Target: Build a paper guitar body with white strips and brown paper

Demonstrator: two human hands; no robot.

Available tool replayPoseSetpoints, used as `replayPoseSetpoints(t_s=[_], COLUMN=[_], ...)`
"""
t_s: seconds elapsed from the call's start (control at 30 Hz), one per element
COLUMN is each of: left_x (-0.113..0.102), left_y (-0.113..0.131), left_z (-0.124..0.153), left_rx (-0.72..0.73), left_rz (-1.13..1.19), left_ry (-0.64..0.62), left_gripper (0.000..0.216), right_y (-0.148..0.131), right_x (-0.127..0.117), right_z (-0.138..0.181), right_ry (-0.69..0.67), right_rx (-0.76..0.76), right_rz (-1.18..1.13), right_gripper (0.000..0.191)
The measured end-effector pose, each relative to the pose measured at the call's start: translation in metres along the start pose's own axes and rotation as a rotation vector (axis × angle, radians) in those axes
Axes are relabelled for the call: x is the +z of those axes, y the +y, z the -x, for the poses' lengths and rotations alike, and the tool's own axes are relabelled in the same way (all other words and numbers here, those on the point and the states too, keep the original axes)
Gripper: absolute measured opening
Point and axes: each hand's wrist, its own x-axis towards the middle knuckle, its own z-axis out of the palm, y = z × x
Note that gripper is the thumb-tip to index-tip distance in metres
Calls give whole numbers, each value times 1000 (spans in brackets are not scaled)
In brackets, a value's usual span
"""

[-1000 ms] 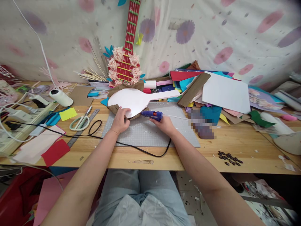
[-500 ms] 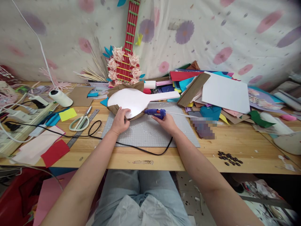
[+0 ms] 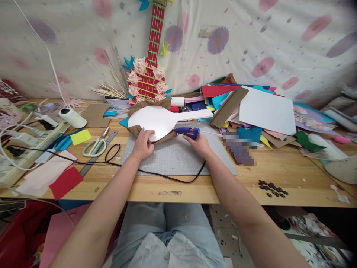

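Observation:
A white lute-shaped board (image 3: 153, 121) with a long neck lies over the grey cutting mat (image 3: 178, 160), brown paper (image 3: 134, 130) showing around its rounded body. My left hand (image 3: 142, 144) grips the near edge of the board and its brown paper, thumb on top, some fingers hidden below. In my right hand (image 3: 198, 144) is a blue glue gun (image 3: 187, 131), its nozzle close to the board's lower right edge; whether it touches cannot be made out. A clear glue stick (image 3: 210, 134) juts from the gun's back.
Scissors (image 3: 95, 146) and a steel ruler (image 3: 92, 162) lie left of the mat, near a power strip (image 3: 16, 167). A black cord (image 3: 167, 176) crosses in front. Behind stands a red paper guitar (image 3: 147, 80). Paper scraps (image 3: 220, 98) and black beads (image 3: 272, 188) lie right.
My right hand has shifted slightly right with the glue gun, along the board's lower right edge. My left hand keeps its hold on the board.

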Motion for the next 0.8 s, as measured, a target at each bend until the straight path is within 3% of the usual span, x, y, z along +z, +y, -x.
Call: replayPoseSetpoints(t_s=[0.27,0.8], left_x=[0,0], left_y=[0,-1], left_z=[0,1], left_rx=[-12,4], left_rz=[-5,5], left_ry=[-6,9], left_gripper=[48,48], right_y=[3,4], right_x=[1,3], right_z=[-6,-7], right_ry=[59,23], right_rx=[41,37], right_rz=[21,-63], right_gripper=[39,40])
